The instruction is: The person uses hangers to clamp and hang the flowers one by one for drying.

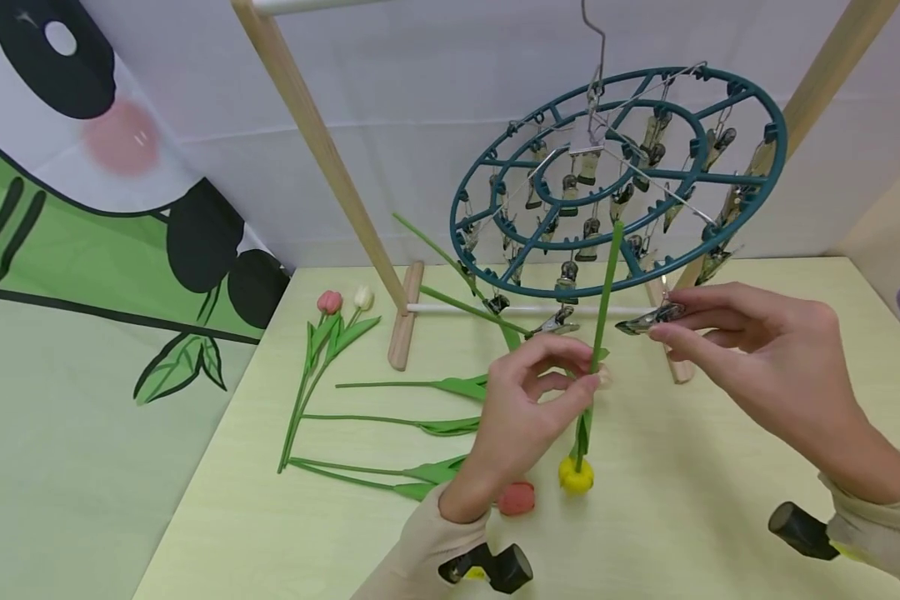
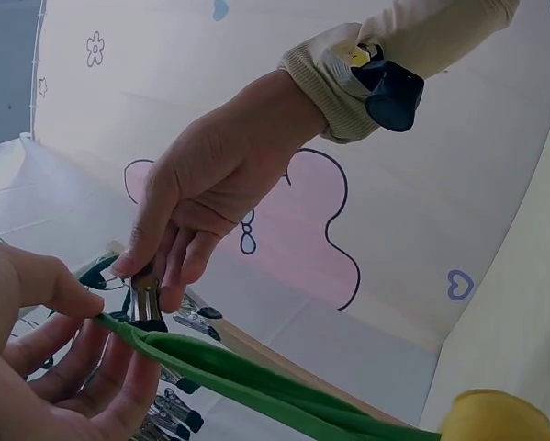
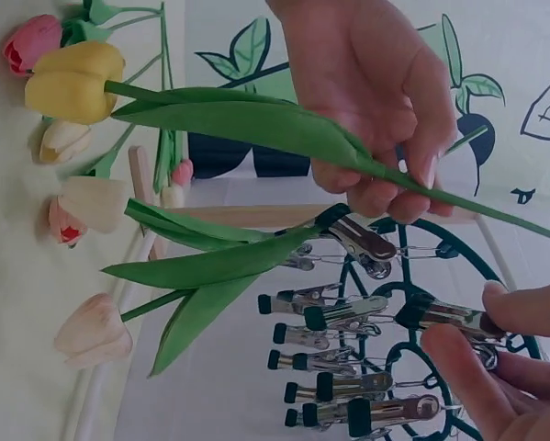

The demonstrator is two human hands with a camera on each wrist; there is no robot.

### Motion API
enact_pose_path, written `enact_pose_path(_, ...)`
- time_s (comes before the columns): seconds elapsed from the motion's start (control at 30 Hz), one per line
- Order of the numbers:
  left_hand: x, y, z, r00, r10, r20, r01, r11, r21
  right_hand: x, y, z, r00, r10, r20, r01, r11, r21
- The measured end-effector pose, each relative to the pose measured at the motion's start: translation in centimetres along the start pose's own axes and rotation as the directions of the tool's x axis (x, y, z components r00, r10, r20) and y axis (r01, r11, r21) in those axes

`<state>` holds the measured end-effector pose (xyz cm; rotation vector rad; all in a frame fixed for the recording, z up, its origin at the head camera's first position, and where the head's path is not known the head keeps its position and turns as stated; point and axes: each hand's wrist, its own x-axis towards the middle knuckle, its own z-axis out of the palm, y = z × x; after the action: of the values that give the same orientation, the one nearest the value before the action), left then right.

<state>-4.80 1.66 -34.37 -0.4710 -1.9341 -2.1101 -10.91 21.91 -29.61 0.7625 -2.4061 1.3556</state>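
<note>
My left hand [image 1: 528, 417] pinches the green stem of a yellow tulip [image 1: 576, 477], whose flower points down. My right hand [image 1: 772, 367] grips a metal clip [image 1: 651, 318] between thumb and fingers, to the right of that stem. The clip hangs from a round dark-teal drying hanger [image 1: 780, 150]. In the right wrist view the clip's green-tipped end [image 3: 420, 310] faces the tulips, apart from the held stem. Two other stems run to clips at the hanger's near left. A pale tulip [image 3: 93, 331] hangs head down below another clip [image 3: 362, 243].
A wooden frame [image 1: 322, 158] with a white lower bar [image 1: 457, 309] stands around the hanger. Several tulips lie on the table [image 1: 217, 533], including a pink one [image 1: 330, 302], a white one [image 1: 363, 297] and a red one [image 1: 516, 498]. Several other clips dangle under the hanger.
</note>
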Motion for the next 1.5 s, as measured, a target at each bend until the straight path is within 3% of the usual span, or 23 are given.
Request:
enact_pose_path(0.3, 0.2, 0.0, -0.2, 0.998, 0.027, -0.052, -0.028, 1.000, -0.006, 0.1, -0.8, 0.5, 0.996, -0.056, 0.071, 0.049, 0.995, 0.085)
enact_pose_path(0.53, 0.4, 0.1, -0.4, 0.995, 0.048, -0.083, -0.049, 0.999, -0.009, 0.1, -0.9, 0.9, 0.995, -0.006, 0.100, -0.003, 0.996, 0.090)
enact_pose_path(1.07, 1.0, 0.1, -0.6, 0.987, 0.049, -0.155, -0.052, 0.998, -0.017, -0.2, -0.5, 2.5, 0.996, -0.085, 0.011, 0.079, 0.962, 0.261)
enact_pose_path(1.5, 1.3, 0.2, -0.5, 0.984, 0.062, -0.169, -0.073, 0.996, -0.056, -0.2, -0.3, 3.8, 0.993, -0.111, -0.042, 0.118, 0.931, 0.346)
